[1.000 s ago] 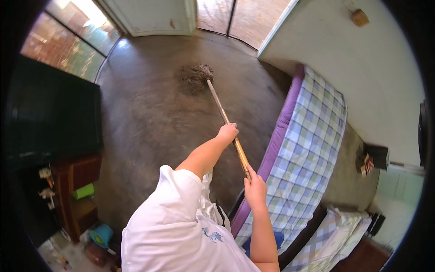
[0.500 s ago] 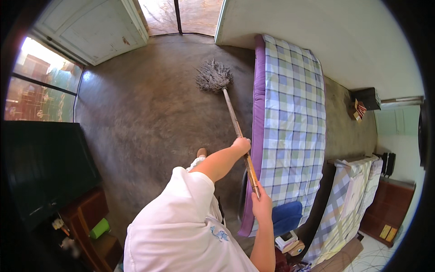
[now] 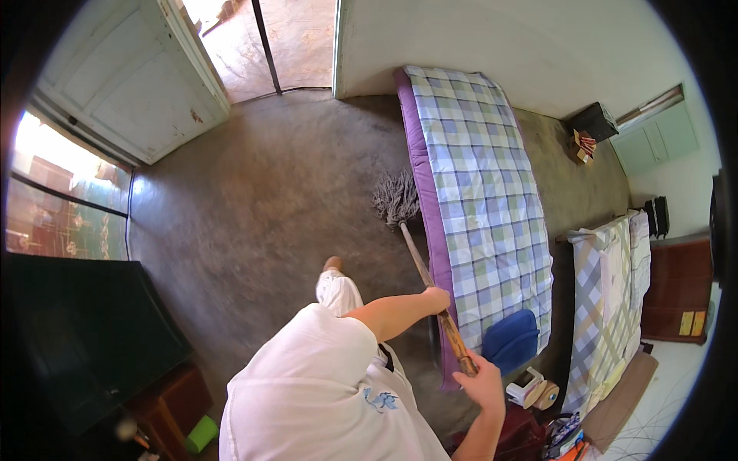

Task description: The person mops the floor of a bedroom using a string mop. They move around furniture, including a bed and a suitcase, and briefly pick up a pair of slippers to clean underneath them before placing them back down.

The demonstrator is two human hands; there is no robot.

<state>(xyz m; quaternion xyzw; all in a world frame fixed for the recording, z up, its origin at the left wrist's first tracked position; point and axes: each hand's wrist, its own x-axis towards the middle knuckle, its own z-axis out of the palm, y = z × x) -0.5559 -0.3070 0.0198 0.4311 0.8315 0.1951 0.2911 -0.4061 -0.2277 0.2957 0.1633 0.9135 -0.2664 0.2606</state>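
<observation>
Head view:
- Mop [image 3: 421,265]: long wooden handle, axis running from lower right near the body up and left to the grey string head [image 3: 397,198], which points away from the person and rests on the floor.
- Left hand [image 3: 437,298]: curled around the handle at mid-length.
- Right hand [image 3: 483,382]: closed over the handle's upper end, nearest the body.
- Mattress [image 3: 480,192]: checked cover, purple side; mop head just beside its left edge.
- Concrete floor [image 3: 261,223]: open stretch left of the mop, running to the white door [image 3: 127,81] and doorway.
</observation>
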